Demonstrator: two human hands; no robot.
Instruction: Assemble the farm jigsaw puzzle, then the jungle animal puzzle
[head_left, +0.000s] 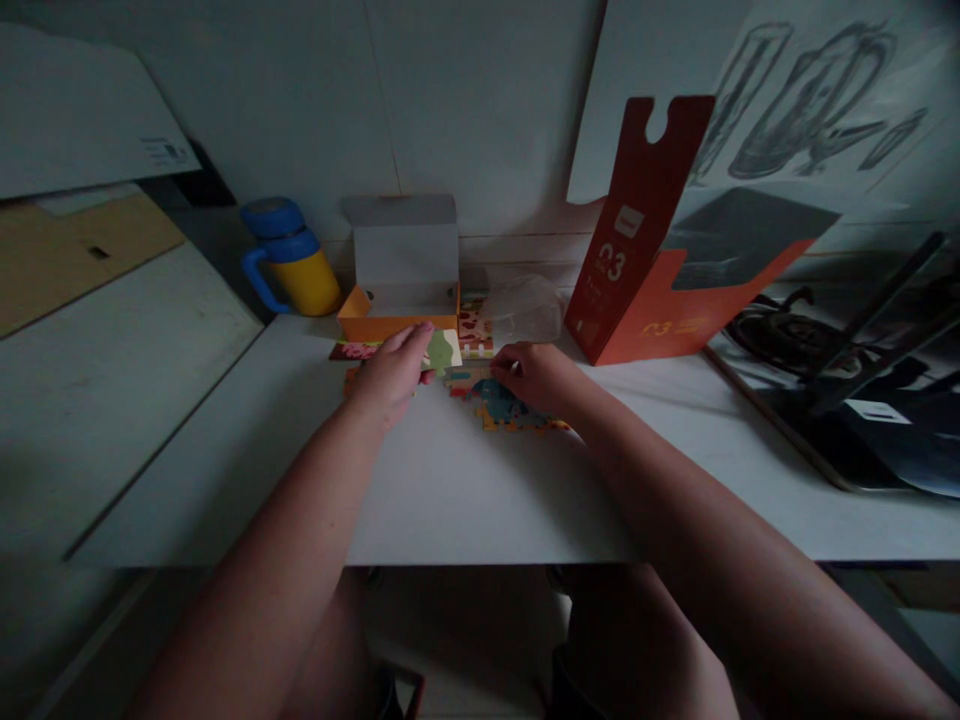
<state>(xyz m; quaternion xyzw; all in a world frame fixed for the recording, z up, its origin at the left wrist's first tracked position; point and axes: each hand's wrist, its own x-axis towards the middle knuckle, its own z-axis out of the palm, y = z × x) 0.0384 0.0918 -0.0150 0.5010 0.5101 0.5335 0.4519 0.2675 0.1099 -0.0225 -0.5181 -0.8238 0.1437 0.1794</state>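
Note:
My left hand (394,378) is closed round a pale card with a green shape (445,350), held low over the white table (450,500). To its right, my right hand (531,368) is bent down with its fingertips pressed together at the edge of a jigsaw puzzle (506,408). The puzzle shows blue figures and yellow edges, and my right hand and wrist cover part of it. Whatever my right fingers pinch is hidden. Just behind my left hand stands an opened orange box (397,327), its grey lid raised.
A clear plastic bag (525,308) lies behind my right hand. The tall red box (630,300) stands to the right, near a dark metal stand (825,390). At the back left is a blue and yellow jug (304,270). Colourful printed sheets (474,320) lie beside the orange box.

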